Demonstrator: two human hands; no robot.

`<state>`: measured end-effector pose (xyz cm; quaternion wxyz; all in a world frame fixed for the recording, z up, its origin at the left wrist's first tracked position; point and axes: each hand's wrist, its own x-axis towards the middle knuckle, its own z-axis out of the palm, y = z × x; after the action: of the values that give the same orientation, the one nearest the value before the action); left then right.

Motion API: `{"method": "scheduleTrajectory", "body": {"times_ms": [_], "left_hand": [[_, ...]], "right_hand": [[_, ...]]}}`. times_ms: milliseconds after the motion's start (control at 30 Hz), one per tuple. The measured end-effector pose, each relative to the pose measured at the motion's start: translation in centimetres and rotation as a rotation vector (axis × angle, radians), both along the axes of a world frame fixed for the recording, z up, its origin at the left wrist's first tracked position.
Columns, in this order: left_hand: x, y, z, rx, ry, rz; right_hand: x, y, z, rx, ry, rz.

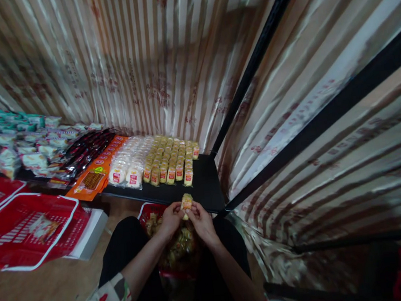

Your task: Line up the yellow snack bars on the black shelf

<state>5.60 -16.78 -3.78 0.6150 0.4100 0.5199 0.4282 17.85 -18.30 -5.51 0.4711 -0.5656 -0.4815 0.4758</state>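
Note:
Between my two hands is a small wrapped snack cake [187,202], yellowish with a red and orange label, held upright. My left hand [173,217] pinches its left side, and my right hand [201,219] grips its right side. Below them, between my knees, a red basket [145,212] holds many similar yellowish packets [181,248]. Just ahead, rows of matching snack cakes [169,165] stand on a black shelf [203,183]. Beside those rows, to the left, are white round packets [126,168] with red labels.
Further left on the shelf lie orange packs [92,176], dark glossy packets [88,148] and green-and-white packets [13,134]. Red baskets [28,226] and a white box [90,235] sit at lower left. Black posts [252,66] and striped sheeting [164,55] bound the shelf's back and right.

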Motion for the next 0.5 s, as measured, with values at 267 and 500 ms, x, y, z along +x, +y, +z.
{"method": "scheduleTrajectory", "body": {"times_ms": [267, 500], "left_hand": [[4.0, 3.0, 2.4, 0.132, 0.406, 0.067], [8.3, 4.2, 3.7, 0.24, 0.456, -0.006]], "right_hand": [[2.4, 3.1, 0.9, 0.095, -0.031, -0.237], [5.0, 7.7, 0.7, 0.118, -0.185, -0.417]]}}
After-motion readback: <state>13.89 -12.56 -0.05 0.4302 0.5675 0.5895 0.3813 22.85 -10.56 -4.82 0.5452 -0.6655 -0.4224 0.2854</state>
